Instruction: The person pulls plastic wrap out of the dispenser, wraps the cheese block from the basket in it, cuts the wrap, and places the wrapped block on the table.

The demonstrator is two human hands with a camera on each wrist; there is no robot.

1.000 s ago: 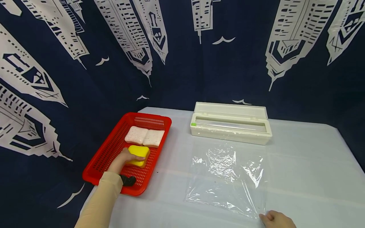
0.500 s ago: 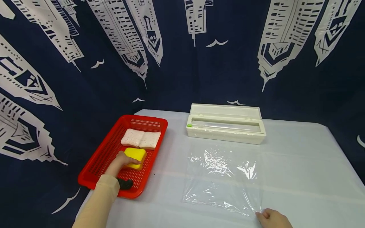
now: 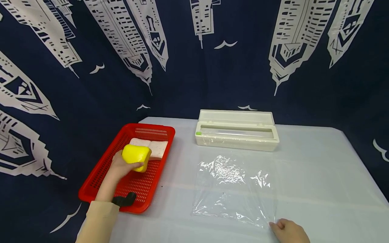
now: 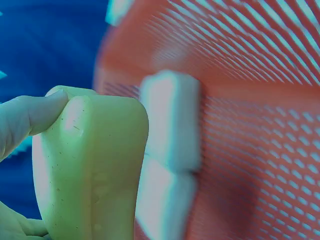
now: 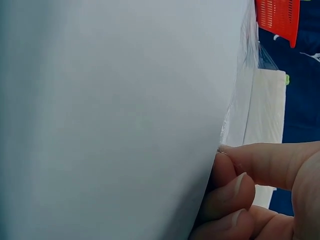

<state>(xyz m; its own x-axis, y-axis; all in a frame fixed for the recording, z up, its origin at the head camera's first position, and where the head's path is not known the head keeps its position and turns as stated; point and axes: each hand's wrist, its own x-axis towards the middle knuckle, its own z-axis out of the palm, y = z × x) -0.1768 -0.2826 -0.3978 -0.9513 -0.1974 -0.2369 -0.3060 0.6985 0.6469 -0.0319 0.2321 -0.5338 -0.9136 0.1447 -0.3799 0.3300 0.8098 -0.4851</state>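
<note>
My left hand (image 3: 120, 165) grips a thick yellow block (image 3: 136, 157) with rounded edges and holds it over the red basket (image 3: 144, 202). Up close in the left wrist view, the yellow block (image 4: 100, 160) has a smooth surface with tiny dark specks, thumb on one edge. Two pale speckled slices (image 3: 158, 148) lie side by side in the basket, partly behind the block. At the table's front, my right hand (image 3: 290, 231) pinches the near right corner of a sheet of clear plastic wrap (image 3: 231, 192). The right wrist view shows the wrap bunched at the fingertips (image 5: 227, 187).
A white wrap dispenser (image 3: 237, 143) with its lid raised stands at the back of the table (image 3: 319, 168), and the sheet extends forward from it. A black strap (image 3: 124, 199) shows below the left wrist. A dark blue curtain (image 3: 182, 84) with printed buildings hangs behind.
My left hand has lifted the yellow block up from the basket floor, so it now overlaps the pale slices. The right hand keeps its pinch on the wrap corner. The head view has shifted slightly.
</note>
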